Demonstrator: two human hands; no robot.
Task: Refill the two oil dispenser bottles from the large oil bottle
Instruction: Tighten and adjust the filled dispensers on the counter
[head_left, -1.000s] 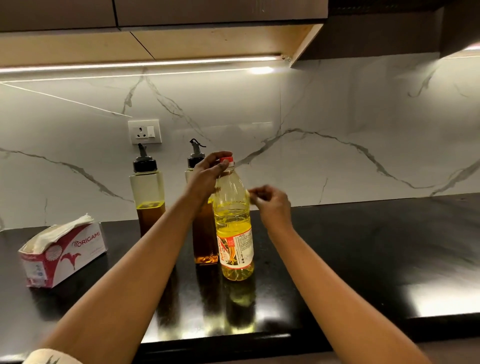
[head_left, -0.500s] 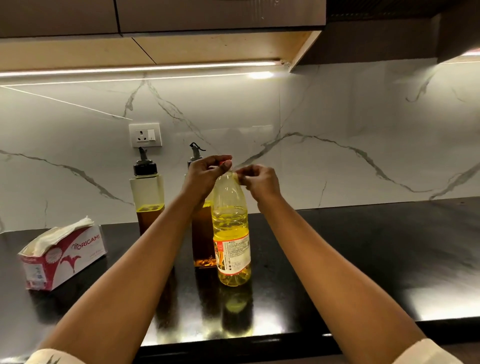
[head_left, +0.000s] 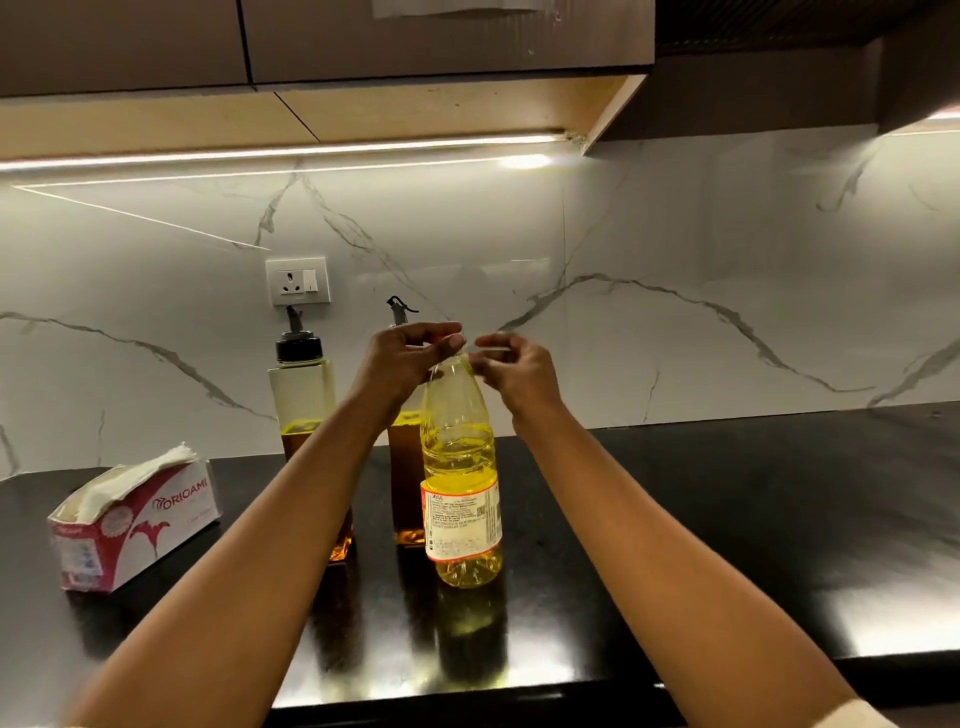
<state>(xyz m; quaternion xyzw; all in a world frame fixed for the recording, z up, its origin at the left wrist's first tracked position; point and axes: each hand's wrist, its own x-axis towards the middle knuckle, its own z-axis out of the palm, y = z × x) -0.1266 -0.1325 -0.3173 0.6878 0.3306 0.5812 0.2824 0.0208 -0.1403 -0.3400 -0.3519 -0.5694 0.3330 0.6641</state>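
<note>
Two hands meet at the top of the large oil bottle (head_left: 462, 467), which stands upright on the counter (head_left: 727, 519). My left hand (head_left: 408, 358) grips its capped top. My right hand (head_left: 519, 371) is curled just beside the neck; I cannot tell whether it pinches anything. The near dispenser bottle (head_left: 405, 483) stands just behind, the far dispenser bottle (head_left: 301, 387) to its left. Both are square, clear, black-spouted and part full of amber oil. The counter is black and glossy, the wall (head_left: 675, 234) white veined marble. A tissue box (head_left: 130, 525) lies at the left.
</note>
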